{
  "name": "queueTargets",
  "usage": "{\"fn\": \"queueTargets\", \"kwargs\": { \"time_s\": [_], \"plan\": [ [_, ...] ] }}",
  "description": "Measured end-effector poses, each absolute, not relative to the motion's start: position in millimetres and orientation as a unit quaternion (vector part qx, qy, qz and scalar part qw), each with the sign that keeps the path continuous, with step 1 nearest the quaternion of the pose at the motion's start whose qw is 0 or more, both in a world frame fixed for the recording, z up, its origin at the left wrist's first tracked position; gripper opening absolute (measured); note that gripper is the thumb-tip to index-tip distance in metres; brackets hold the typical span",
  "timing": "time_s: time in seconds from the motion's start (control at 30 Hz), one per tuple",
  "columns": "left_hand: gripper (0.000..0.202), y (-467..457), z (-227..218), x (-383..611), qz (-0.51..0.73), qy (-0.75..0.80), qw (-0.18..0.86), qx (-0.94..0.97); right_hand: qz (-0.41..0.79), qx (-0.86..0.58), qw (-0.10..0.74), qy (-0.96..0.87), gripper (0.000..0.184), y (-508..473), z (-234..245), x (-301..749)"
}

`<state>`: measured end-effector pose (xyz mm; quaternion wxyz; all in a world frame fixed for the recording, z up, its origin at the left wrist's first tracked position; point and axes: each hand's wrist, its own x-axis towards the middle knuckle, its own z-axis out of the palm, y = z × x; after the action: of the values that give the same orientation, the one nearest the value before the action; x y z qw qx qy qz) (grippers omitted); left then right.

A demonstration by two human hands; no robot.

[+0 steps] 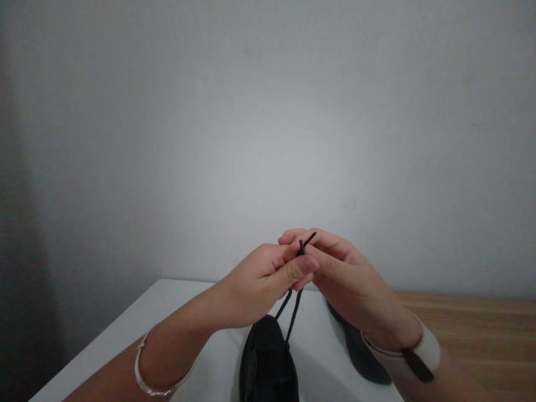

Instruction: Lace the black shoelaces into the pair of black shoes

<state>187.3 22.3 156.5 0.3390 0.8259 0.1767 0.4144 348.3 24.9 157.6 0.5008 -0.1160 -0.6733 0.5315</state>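
Observation:
A black shoe (272, 363) rests on the white table, its toe end or heel hard to make out in the dark. Two strands of a black shoelace (295, 312) rise from it into my hands, and their tips cross above the fingers. My left hand (268, 279) pinches the lace between thumb and forefinger. Against it, my right hand (339, 268) is closed with thumb and fingertips on the same lace near the tips. The fingers overlap, so part of the lace between them is hidden.
Behind my right forearm lies a second dark shoe (364, 352), partly covered. The white tabletop (176, 293) meets a wood-grain surface (469, 329) at the right. A plain grey wall (259, 139) stands just behind.

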Motion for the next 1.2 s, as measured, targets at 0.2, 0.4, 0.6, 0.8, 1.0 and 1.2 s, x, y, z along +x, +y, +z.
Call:
{"fn": "queueTargets", "kwargs": {
  "time_s": [0.2,0.4,0.6,0.8,1.0,1.2],
  "plan": [
    [0.05,17,148,193,0.476,0.24,0.305,0.789,0.469,-0.134,0.592,-0.642,0.008,20,147,339],
    [0.036,20,144,183,0.574,0.244,0.162,0.765,0.478,-0.105,0.666,-0.562,0.005,17,137,352],
    [0.04,36,107,117,0.607,0.294,0.419,0.608,0.488,-0.251,0.661,-0.511,0.018,39,98,414],
    [0.039,36,43,103,0.308,0.5,0.22,0.778,0.304,-0.458,0.419,-0.722,0.034,55,26,416],
    [0.027,37,4,132,0.217,0.49,0.293,0.792,0.317,-0.49,0.236,-0.777,0.028,52,-14,383],
    [0.027,44,-3,129,0.226,0.506,0.356,0.752,0.346,-0.473,0.206,-0.784,0.03,70,-22,388]
  ]
}}
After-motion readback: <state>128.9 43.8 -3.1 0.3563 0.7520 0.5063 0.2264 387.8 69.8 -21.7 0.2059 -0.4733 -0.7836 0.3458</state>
